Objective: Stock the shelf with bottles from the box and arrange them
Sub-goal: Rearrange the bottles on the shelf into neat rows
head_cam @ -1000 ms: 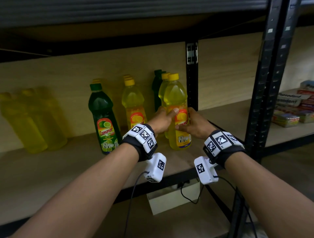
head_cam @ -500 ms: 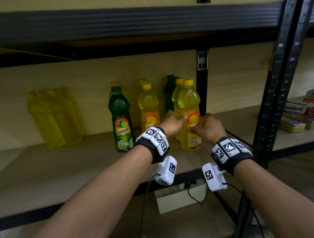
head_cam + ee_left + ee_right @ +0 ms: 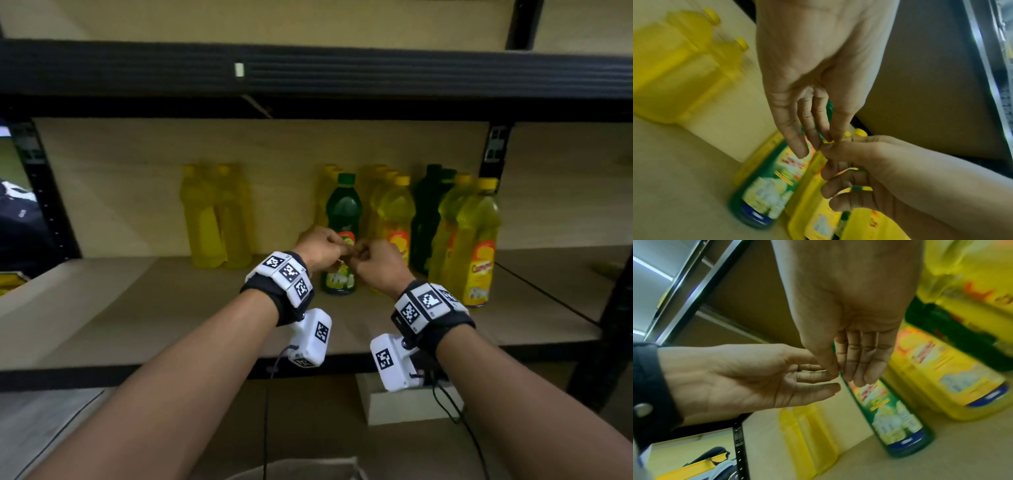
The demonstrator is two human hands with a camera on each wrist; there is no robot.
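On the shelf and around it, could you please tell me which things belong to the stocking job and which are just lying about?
Job in hand:
green bottle
yellow bottles
plain yellow bottles
shelf
left hand and right hand, both empty

Just lying about:
white box under the shelf
cables

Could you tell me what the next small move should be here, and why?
Probably take the green bottle in both hands. The left hand and right hand meet empty just in front of it, and it stands forward of the yellow bottles beside it.
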